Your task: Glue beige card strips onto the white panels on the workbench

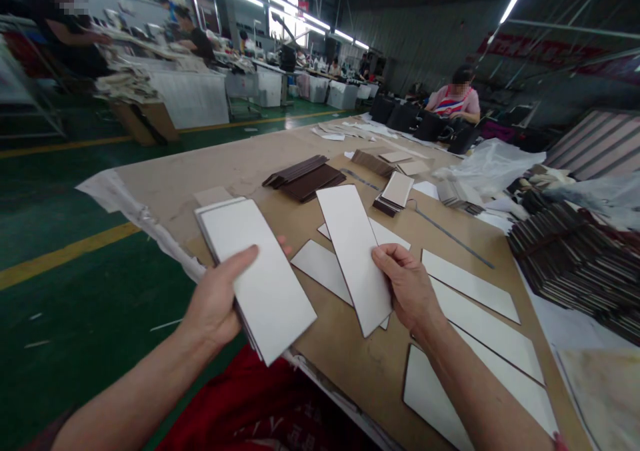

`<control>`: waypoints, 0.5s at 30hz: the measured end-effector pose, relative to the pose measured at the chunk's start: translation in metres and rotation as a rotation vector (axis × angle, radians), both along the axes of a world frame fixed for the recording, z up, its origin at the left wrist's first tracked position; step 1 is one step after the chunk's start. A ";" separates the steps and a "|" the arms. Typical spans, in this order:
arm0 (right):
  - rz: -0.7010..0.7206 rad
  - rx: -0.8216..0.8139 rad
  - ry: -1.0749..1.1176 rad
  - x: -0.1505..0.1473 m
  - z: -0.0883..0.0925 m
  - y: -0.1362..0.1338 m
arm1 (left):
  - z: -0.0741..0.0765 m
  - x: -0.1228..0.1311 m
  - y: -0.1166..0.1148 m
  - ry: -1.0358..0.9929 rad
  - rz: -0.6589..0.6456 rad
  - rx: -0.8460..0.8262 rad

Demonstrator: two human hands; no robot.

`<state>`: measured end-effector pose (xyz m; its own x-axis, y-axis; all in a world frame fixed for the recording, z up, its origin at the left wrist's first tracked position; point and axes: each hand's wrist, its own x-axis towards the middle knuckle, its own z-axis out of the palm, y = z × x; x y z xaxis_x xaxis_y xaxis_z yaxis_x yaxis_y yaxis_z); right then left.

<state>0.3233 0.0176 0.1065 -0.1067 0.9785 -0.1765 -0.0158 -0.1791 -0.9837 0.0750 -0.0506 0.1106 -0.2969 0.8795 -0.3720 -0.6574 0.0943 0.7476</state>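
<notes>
My left hand (215, 298) grips a stack of white rectangular boards (255, 271) with dark edges, thumb on top, held over the near left edge of the brown table (200, 171). My right hand (407, 284) pinches a single white board (353, 251) by its right edge, slightly lifted above other white boards (320, 268) that lie flat on the table. More white boards (470, 284) lie in a row to the right of that hand.
Dark brown boards (307, 178) are piled mid-table, and a large dark stack (575, 258) stands at the right. A small mixed pile (395, 194) and clear plastic (490, 164) lie beyond. A seated person (455, 101) works at the far end; others work at benches on the left.
</notes>
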 end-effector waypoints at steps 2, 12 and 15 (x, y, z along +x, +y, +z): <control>0.114 0.025 -0.141 0.006 -0.003 -0.004 | 0.009 -0.021 -0.001 0.129 0.146 0.089; 0.464 0.657 -1.040 -0.024 -0.024 -0.051 | 0.025 -0.062 0.001 0.288 0.354 0.166; 0.556 0.811 -1.097 -0.026 -0.028 -0.062 | 0.032 -0.066 0.005 0.380 0.361 0.220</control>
